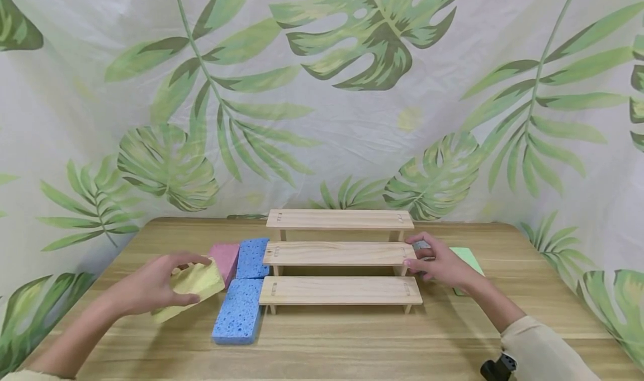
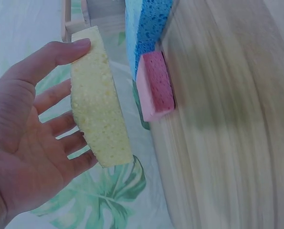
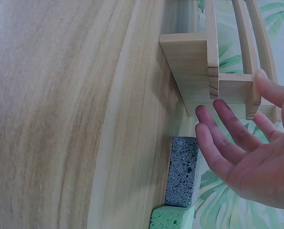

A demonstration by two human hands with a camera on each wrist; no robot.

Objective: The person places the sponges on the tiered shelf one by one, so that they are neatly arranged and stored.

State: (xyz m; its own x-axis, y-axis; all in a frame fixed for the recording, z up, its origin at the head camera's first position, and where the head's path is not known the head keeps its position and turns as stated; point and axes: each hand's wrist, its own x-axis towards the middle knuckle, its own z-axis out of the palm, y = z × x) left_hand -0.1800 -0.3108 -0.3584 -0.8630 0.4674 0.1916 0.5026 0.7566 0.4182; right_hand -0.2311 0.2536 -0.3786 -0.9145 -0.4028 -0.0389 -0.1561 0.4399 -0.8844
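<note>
My left hand holds a yellow sponge by its edges, thumb on one side and fingertips on the other; the sponge hangs tilted above the table. In the left wrist view, the thumb presses near one end of it. My right hand is at the right end of a three-step wooden rack, with thumb and index finger at opposite edges of the middle board. The other fingers spread beside the rack in the right wrist view. Beyond them stands a grey sponge, mostly hidden by the hand in the head view.
Two blue sponges lie end to end along the rack's left side, with a pink sponge beside the rear one. A green sponge lies right of my right hand. A leaf-print cloth hangs behind the wooden table.
</note>
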